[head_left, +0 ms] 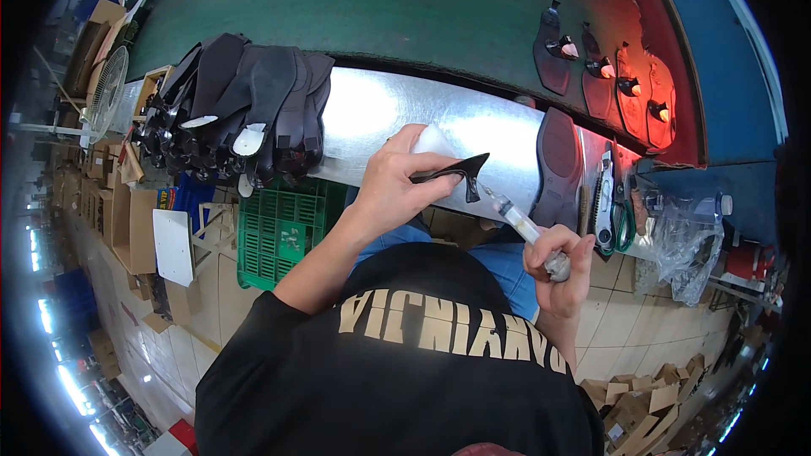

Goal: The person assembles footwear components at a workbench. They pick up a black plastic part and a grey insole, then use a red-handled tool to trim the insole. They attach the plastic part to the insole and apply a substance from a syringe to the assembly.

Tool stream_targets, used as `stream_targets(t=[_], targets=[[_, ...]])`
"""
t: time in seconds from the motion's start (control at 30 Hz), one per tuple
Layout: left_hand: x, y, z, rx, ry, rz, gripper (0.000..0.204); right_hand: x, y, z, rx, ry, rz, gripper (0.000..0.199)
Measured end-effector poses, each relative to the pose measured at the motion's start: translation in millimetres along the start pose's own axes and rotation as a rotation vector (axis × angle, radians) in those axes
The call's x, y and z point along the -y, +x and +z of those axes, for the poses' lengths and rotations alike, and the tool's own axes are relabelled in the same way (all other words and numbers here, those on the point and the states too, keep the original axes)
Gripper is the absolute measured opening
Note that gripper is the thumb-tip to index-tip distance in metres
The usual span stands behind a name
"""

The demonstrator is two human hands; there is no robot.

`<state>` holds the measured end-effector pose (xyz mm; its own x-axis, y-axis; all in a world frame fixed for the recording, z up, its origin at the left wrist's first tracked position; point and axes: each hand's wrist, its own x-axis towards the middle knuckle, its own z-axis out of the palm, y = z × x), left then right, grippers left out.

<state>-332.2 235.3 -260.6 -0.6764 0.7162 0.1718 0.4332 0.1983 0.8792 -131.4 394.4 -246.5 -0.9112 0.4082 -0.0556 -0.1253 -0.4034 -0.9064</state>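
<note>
My left hand (397, 181) is closed on a glossy black shoe heel (460, 173), held above the metal work surface (372, 110). Something white and soft, like a wad of cloth (435, 140), shows beside its fingers; whether they grip it is unclear. In my right hand (562, 263) is a clear syringe (515, 218), its tip angled up toward the heel. Tip and heel lie very close; contact cannot be made out. A dark shoe sole (557, 165) lies right of the syringe. To the left is a pile of dark soles (253, 89).
On the green conveyor belt (380, 4), several soles with heels (597, 67) sit under red light. A utility knife (605, 203) and green-handled scissors (624, 224) lie at the right. Below the pile stands a green crate (283, 232); a clear plastic bag (684, 245) hangs right.
</note>
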Motion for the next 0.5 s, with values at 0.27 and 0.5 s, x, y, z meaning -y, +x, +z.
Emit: stream_targets(t=[0.27,0.5], targets=[[-2.2,0.7,1.9,0.004,0.041,0.008,0.025,-4.3,6.1,-1.0,-0.022,0.012,0.022,0.065],[-1.6,1.0,3.2,0.014,0.051,0.028,0.025,-5.2,7.7,0.0,-0.056,-0.002,0.056,0.067]])
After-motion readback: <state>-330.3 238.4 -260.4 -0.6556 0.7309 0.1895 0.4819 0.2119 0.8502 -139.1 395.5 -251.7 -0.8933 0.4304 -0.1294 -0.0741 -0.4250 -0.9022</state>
